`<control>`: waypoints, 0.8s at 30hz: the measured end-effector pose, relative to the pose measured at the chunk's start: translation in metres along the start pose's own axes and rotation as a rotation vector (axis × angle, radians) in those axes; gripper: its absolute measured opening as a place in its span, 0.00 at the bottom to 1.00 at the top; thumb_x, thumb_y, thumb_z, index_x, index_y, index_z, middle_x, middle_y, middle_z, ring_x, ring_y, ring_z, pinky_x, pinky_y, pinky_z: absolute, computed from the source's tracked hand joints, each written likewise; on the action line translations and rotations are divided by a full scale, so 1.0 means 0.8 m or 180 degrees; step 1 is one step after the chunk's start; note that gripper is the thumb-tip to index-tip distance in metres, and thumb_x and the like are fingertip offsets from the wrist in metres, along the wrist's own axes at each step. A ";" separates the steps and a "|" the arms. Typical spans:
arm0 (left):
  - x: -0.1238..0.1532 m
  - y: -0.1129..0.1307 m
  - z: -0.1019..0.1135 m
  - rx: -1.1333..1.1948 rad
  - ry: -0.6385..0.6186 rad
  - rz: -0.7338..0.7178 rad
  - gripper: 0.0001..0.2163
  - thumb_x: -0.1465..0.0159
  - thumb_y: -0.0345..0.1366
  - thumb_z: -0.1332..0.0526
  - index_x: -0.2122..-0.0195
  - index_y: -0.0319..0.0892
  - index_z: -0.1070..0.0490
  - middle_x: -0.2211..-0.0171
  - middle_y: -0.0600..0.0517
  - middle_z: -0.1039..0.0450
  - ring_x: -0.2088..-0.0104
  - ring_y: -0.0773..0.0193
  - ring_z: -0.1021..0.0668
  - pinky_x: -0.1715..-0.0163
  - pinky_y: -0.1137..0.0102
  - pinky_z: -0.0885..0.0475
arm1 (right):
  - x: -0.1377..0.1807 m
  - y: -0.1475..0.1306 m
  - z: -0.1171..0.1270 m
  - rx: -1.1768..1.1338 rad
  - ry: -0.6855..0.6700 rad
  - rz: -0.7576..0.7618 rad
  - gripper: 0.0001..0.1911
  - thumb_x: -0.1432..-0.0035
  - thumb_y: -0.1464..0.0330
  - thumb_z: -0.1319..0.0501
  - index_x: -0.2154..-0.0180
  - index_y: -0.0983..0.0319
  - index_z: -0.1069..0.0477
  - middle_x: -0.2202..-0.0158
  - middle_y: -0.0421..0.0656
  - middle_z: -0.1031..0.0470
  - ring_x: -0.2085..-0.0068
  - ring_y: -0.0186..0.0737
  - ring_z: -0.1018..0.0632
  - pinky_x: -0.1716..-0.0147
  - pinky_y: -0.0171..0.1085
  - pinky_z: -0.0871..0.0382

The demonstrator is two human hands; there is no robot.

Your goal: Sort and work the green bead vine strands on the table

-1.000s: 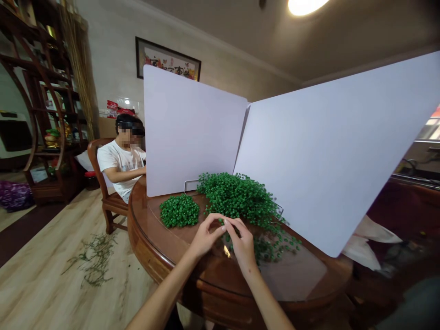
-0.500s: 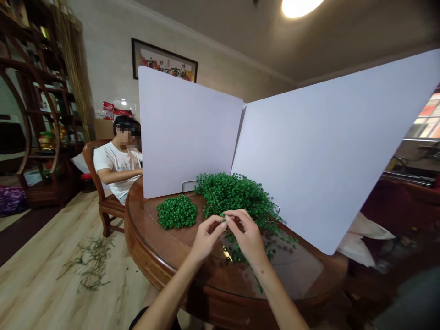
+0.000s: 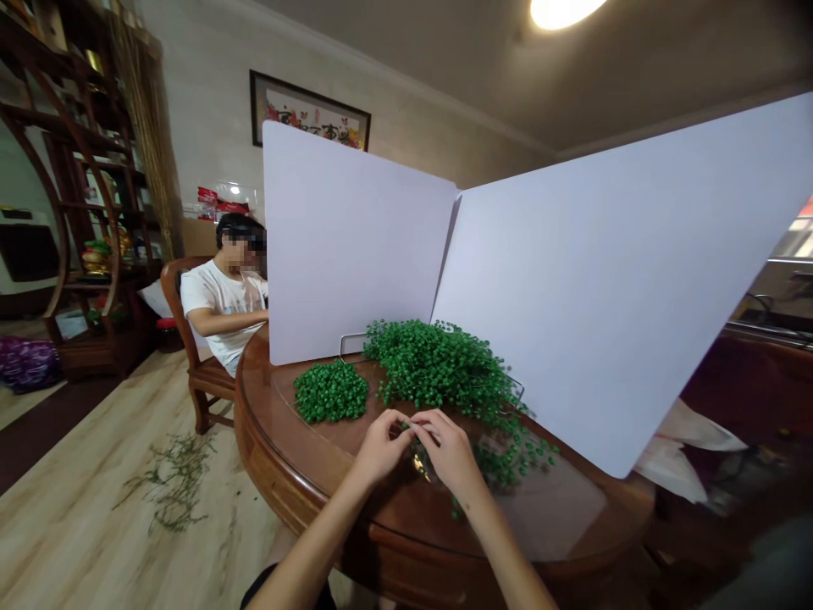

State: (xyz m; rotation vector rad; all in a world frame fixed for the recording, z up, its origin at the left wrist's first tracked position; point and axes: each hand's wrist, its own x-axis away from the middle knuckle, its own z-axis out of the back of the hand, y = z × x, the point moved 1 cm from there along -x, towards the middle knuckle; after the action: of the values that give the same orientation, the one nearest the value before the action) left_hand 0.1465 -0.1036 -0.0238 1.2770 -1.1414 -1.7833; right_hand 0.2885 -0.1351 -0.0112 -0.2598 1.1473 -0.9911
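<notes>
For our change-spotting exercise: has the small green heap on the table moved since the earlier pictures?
No. The small green heap lies in the same spot, just in front of the left white board's lower edge, as before.

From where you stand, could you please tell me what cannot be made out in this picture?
Head view: what, if anything, the left hand and right hand pinch; the hands themselves cover it, and it is too small.
Head view: the seated person has both hands hidden behind the left white board.
Head view: the table has its far side hidden by that board and the right white board.
Head view: the scatter on the floor is too small to identify.
</notes>
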 end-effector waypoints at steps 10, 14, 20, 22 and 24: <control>-0.002 -0.006 0.000 -0.0433 0.0198 0.0033 0.07 0.40 0.37 0.43 0.72 0.40 0.29 0.70 0.51 0.29 0.67 0.62 0.26 0.63 0.69 0.32 | 0.016 0.008 -0.006 0.0674 0.0255 0.0248 0.07 0.37 0.67 0.45 0.63 0.59 0.29 0.65 0.45 0.26 0.64 0.41 0.23 0.64 0.37 0.26; -0.001 -0.004 0.001 -0.0461 0.0195 -0.0086 0.07 0.42 0.36 0.43 0.72 0.40 0.29 0.71 0.52 0.29 0.67 0.63 0.27 0.65 0.70 0.33 | 0.018 0.006 -0.004 0.0527 0.0194 0.0294 0.07 0.37 0.68 0.46 0.64 0.59 0.29 0.66 0.45 0.26 0.65 0.41 0.23 0.64 0.38 0.25; 0.003 -0.001 0.001 -0.0449 0.0032 -0.0119 0.05 0.43 0.36 0.42 0.72 0.41 0.29 0.70 0.51 0.30 0.66 0.62 0.27 0.64 0.71 0.34 | 0.021 0.007 -0.005 0.0741 0.0294 0.0467 0.08 0.36 0.67 0.47 0.63 0.59 0.29 0.65 0.45 0.25 0.64 0.41 0.22 0.63 0.37 0.26; 0.004 0.002 0.002 -0.0554 -0.0036 -0.0276 0.06 0.42 0.36 0.42 0.73 0.41 0.30 0.70 0.52 0.31 0.66 0.62 0.28 0.64 0.71 0.35 | 0.022 0.005 -0.009 0.0922 0.0356 0.0494 0.09 0.35 0.67 0.48 0.62 0.59 0.29 0.65 0.45 0.26 0.64 0.41 0.22 0.63 0.38 0.26; 0.005 0.005 0.003 -0.0651 -0.0081 -0.0435 0.05 0.41 0.35 0.43 0.72 0.41 0.31 0.70 0.52 0.32 0.67 0.63 0.29 0.65 0.71 0.36 | 0.023 0.003 -0.013 0.1061 0.0379 0.0519 0.10 0.34 0.67 0.49 0.62 0.58 0.29 0.64 0.45 0.26 0.64 0.41 0.22 0.64 0.37 0.27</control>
State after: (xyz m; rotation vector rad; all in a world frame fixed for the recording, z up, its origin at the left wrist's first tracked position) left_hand 0.1433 -0.1080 -0.0217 1.2378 -0.8768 -1.9654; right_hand 0.2821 -0.1448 -0.0294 0.1594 1.0719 -1.0444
